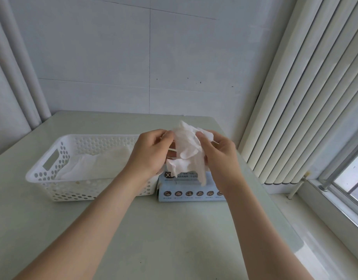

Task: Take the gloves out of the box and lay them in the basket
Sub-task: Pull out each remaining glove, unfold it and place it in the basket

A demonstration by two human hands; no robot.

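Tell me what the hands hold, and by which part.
Both pinch one crumpled glove above the box: left hand its upper left edge, right hand its upper right.

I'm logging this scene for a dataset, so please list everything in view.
basket: one, white, perforated, table's left
box: one, light blue, right beside basket
glove: one, white, crumpled, held above box
laid gloves: count unclear, white, inside basket
table: one, pale green
radiator: one, cream, right wall
window: one, far right
pipes: at least two, white, left corner
left hand: grips glove
right hand: pinches glove
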